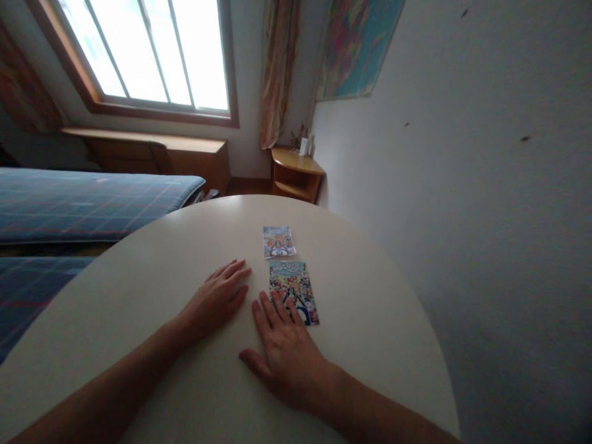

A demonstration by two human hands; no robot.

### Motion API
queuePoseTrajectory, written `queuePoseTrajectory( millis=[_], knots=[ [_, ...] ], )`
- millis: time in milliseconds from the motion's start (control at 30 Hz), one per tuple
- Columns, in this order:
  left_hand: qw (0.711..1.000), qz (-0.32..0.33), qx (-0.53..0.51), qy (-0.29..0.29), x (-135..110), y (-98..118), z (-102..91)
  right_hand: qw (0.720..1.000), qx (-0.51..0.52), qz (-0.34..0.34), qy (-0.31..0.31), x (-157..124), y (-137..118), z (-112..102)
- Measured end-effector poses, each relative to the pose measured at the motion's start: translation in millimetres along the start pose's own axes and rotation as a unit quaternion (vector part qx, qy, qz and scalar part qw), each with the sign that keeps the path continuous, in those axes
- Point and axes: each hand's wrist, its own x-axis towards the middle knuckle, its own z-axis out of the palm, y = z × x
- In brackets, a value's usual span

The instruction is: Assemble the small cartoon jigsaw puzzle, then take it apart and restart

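Two colourful picture cards lie on a round cream table [139, 277]. The larger card [291, 287] is nearer to me, and the smaller card [278, 241] lies just beyond it. My right hand [283, 348] rests flat with fingers spread, its fingertips on the near edge of the larger card. My left hand [217, 299] lies flat and open on the bare tabletop, just left of the larger card and not touching it.
The table's right edge runs close to a white wall [485, 216]. A bed with a blue plaid cover [83, 203] stands at the left. A small wooden corner shelf [296, 172] and a window [148, 55] are at the back.
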Motion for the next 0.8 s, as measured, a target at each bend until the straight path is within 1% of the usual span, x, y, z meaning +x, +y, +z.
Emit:
queuePoseTrajectory(
  millis=[100,167,233,333,367,433,500,567,633,667,733,800],
  knots=[
    [1.0,0.002,-0.003,-0.001,-1,1,-1.5,1.0,0.0,0.02,-0.006,-2,4,0],
    [1.0,0.0,-0.003,-0.003,-1,1,-2.3,0.998,-0.008,0.057,-0.004,-4,11,0],
    [1.0,-0.001,-0.004,-0.005,-1,2,-2.5,0.994,-0.023,0.105,0.012,-5,23,-1],
    [1.0,-0.003,-0.011,-0.003,0,2,-2.4,0.983,-0.054,0.169,0.055,-2,49,-5],
    [1.0,-0.002,-0.012,-0.005,0,2,-2.5,0.978,-0.065,0.19,0.059,1,59,-9],
    [1.0,-0.002,-0.012,-0.014,1,2,-3.0,0.965,-0.082,0.24,0.063,11,83,-19],
    [1.0,-0.005,-0.013,-0.02,1,3,-3.8,0.955,-0.093,0.272,0.065,24,109,-33],
    [1.0,-0.01,-0.017,-0.018,2,4,-4.7,0.954,-0.101,0.273,0.069,39,134,-50],
    [1.0,-0.013,-0.022,-0.015,3,5,-5.8,0.967,-0.12,0.217,0.059,53,155,-64],
    [1.0,-0.014,-0.023,-0.014,3,6,-6.4,0.968,-0.124,0.21,0.063,59,161,-69],
    [1.0,-0.015,-0.024,-0.013,4,7,-7.7,0.968,-0.132,0.197,0.08,69,166,-76],
    [1.0,-0.015,-0.023,-0.01,5,8,-9.0,0.969,-0.142,0.177,0.099,78,159,-76]
  ],
)
